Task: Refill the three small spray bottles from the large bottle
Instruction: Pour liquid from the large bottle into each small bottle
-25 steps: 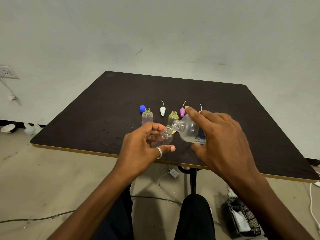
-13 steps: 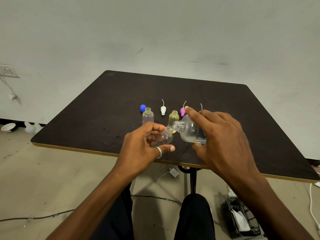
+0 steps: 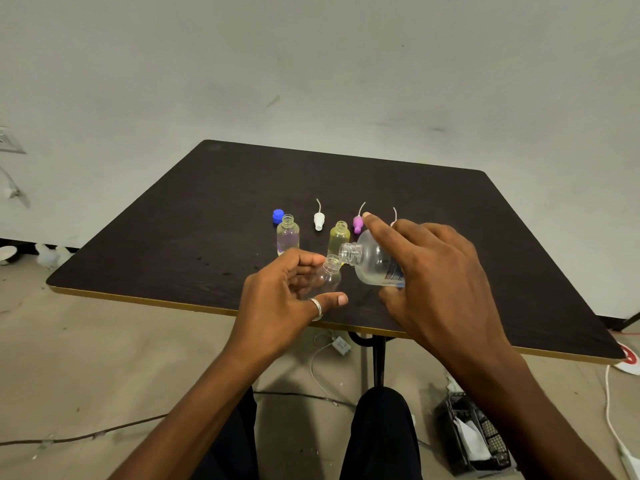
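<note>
Large bottle (image 3: 375,263), tipped toward its side above the near middle of the table (image 3: 450,209): we are gripping its body in the curled fingers of our right hand (image 3: 440,271). Its open neck is sitting just beside the rim of a small clear bottle (image 3: 329,275), which our left hand (image 3: 277,299) is holding between curled fingers and thumb, leaning toward the pour. To do this step well, we are judging that the 2 mouths should be meeting rim to rim and the tilt rising slowly, since the small neck is narrow and dark droplets (image 3: 227,271) are lying on the wood to the left. We cannot tell how full the clear bottle is. Behind the hands, a purple-tinted bottle (image 3: 287,235) and a yellow bottle (image 3: 338,237) are standing upright and uncapped, with a blue cap (image 3: 277,215), a white spray head (image 3: 319,220) and a pink spray head (image 3: 358,224) lying beyond them. The table is showing a dark top with a gold edge, before a bare pale wall; cables and a black crate (image 3: 474,441) are lying on the floor
</note>
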The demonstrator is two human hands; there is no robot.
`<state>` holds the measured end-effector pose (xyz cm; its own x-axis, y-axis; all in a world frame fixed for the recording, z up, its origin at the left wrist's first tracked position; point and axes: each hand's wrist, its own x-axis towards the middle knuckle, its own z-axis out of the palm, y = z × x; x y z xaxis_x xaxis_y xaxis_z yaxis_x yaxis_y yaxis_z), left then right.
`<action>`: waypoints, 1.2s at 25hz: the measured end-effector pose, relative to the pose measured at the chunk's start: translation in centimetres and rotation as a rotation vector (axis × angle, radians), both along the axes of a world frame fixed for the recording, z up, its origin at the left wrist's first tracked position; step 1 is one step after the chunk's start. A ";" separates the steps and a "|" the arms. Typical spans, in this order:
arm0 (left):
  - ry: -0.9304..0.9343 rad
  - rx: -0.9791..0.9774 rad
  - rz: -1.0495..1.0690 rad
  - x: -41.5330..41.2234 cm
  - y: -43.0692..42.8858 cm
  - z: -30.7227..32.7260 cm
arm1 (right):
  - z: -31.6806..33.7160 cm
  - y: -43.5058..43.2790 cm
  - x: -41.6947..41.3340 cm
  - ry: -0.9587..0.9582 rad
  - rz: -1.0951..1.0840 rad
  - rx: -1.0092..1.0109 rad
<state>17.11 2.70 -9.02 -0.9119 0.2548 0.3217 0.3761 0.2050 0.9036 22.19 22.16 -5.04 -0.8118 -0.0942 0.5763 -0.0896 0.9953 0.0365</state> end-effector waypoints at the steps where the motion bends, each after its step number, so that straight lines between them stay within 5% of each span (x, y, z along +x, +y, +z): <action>1: -0.005 0.009 0.000 0.1 0.2 0.0 | 0.0 0.0 0.0 -0.006 0.001 -0.004; 30: 0.070 -0.118 -0.029 -0.4 -1.0 0.5 | -0.1 -0.6 0.0 -0.040 0.010 -0.007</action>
